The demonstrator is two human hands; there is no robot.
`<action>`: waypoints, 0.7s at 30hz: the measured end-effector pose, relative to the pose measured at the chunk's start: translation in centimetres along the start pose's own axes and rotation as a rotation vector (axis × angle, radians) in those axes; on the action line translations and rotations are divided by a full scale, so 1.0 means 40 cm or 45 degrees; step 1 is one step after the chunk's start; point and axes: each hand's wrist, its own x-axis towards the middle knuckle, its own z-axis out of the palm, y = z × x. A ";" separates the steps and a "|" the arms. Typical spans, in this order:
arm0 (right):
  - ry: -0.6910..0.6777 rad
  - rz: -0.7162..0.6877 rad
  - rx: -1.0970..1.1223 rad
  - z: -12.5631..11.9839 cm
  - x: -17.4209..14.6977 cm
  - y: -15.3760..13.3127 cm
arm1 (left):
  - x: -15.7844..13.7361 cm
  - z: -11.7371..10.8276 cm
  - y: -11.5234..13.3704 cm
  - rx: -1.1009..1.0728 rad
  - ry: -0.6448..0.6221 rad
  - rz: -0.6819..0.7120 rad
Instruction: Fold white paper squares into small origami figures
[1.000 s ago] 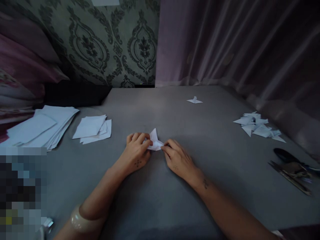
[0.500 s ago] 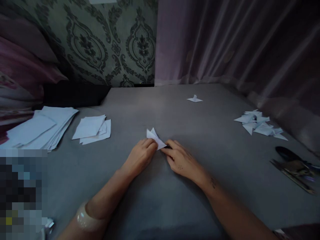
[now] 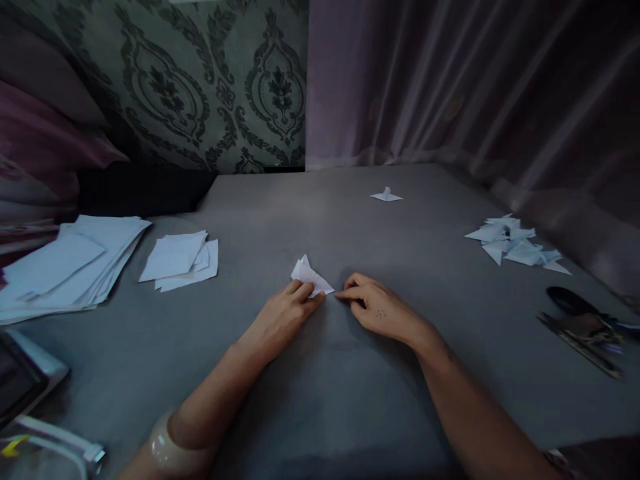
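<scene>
A small piece of white paper, folded to sharp points [image 3: 323, 287], lies on the grey cloth in front of me. My left hand [image 3: 287, 308] grips its near side, fingers on top and thumb at the lower edge, hiding part of it. Just off the paper's right tip, my right hand [image 3: 377, 303] rests low over the cloth. Its fingers are bent and somewhat apart, one stretched toward the tip, and I see nothing in them.
Folded paper birds [image 3: 520, 243] lie heaped at the right, and a single paper bird [image 3: 387, 195] sits farther back. Square papers [image 3: 177, 257] and larger sheets [image 3: 95, 260] are stacked at left. Dark tools [image 3: 585, 333] lie far right; a device [image 3: 30, 373] and white cable [image 3: 60, 433] lie near left.
My right hand has moved off the paper's tip, a little to the right. The folded paper now lies flatter under my left hand. The view has shifted slightly.
</scene>
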 end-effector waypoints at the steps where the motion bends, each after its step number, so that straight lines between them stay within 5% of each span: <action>1: -0.008 0.002 -0.001 -0.005 -0.001 0.001 | 0.000 0.001 0.001 -0.005 -0.004 -0.004; 6: 0.016 0.043 0.020 -0.007 0.002 0.004 | -0.001 0.030 -0.004 -0.040 0.008 -0.074; 14: 0.413 0.187 0.080 0.081 0.047 -0.010 | 0.003 0.034 -0.002 0.022 0.087 -0.083; 17: 0.384 0.164 0.075 0.098 0.052 -0.024 | -0.002 0.014 -0.005 -0.041 0.234 -0.101; 21: 0.424 0.074 0.023 0.092 0.046 -0.036 | -0.007 -0.012 -0.012 -0.021 0.611 -0.346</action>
